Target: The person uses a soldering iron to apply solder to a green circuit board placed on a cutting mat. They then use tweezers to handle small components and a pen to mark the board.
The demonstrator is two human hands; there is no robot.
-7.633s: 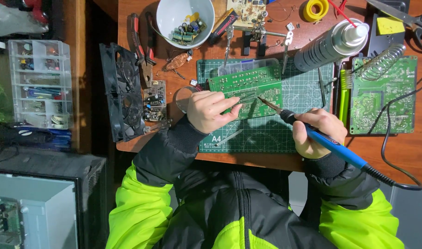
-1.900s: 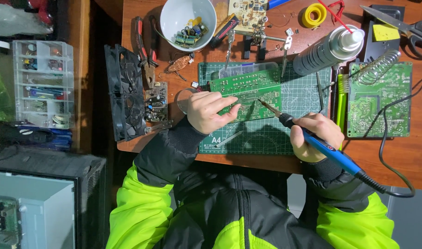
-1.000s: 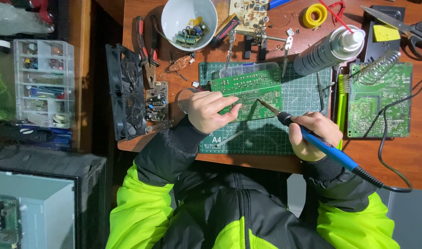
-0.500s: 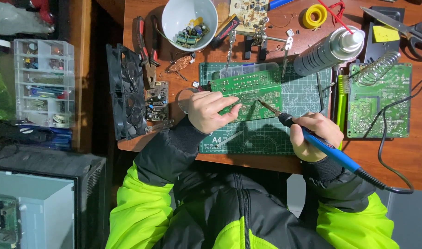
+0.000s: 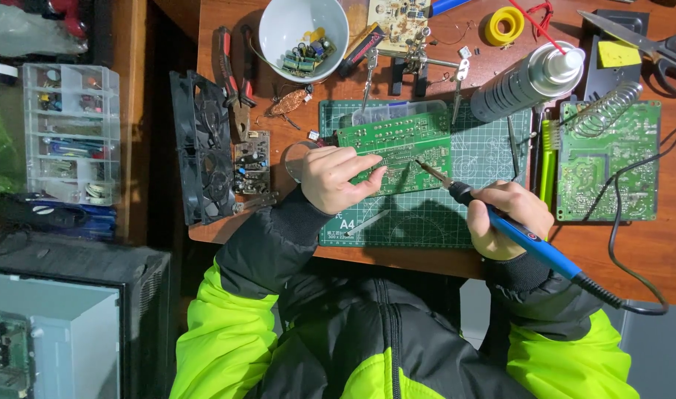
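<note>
Little has moved: my left hand [image 5: 340,177] still pins the green circuit board [image 5: 397,148] on the mat mid-worktop, steadying it; my right hand [image 5: 509,220] grips the soldering iron [image 5: 500,222], tip on board.

Head view, straight down, close

A white bowl [image 5: 303,33] of small electronic parts sits at the far edge of the wooden counter [image 5: 648,251]. Red-handled pliers [image 5: 231,74] lie to its left, above a black fan [image 5: 203,148] standing at the counter's left edge. A grey spray can [image 5: 526,81] lies tilted near a yellow roll of tape [image 5: 504,24]. Scissors [image 5: 648,44] rest at the far right corner, above a second green circuit board [image 5: 608,162] with a wire coil stand [image 5: 611,103] on it. A clear parts organiser [image 5: 70,133] sits off the counter, to the left.
</note>
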